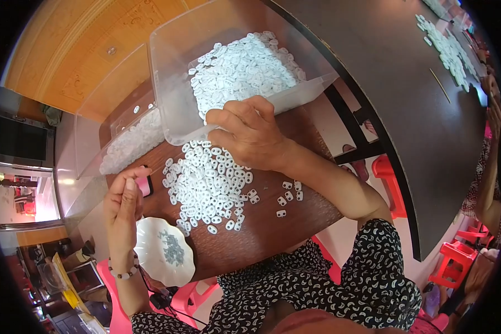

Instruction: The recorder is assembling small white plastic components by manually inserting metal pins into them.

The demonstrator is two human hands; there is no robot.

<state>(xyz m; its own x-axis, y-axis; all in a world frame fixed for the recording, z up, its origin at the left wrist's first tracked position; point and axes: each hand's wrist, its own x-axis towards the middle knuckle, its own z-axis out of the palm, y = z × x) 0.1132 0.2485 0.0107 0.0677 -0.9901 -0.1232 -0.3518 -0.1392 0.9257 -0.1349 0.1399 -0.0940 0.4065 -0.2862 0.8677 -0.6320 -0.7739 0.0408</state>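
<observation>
My right hand (247, 133) is closed on the near rim of a clear plastic bin (175, 106), its fingers curled over the edge. Inside the bin lies a large heap of small white oval pieces (245, 69) with dark holes. More of these form a loose pile (211, 183) on the brown table just below my right hand. My left hand (122, 203) is held up at the table's left, thumb and fingers pinched together; anything between them is too small to make out. Beneath it stands a white scalloped dish (150, 245) holding tiny grey bits (172, 249).
A second clear bin (89, 133) with whitish pieces stands at the left. A pink, black-edged object (145, 185) lies beside my left hand. Several white pieces (288, 196) sit apart on the right. A dark table (384, 72) curves along the right, where another person's hand (492, 94) shows.
</observation>
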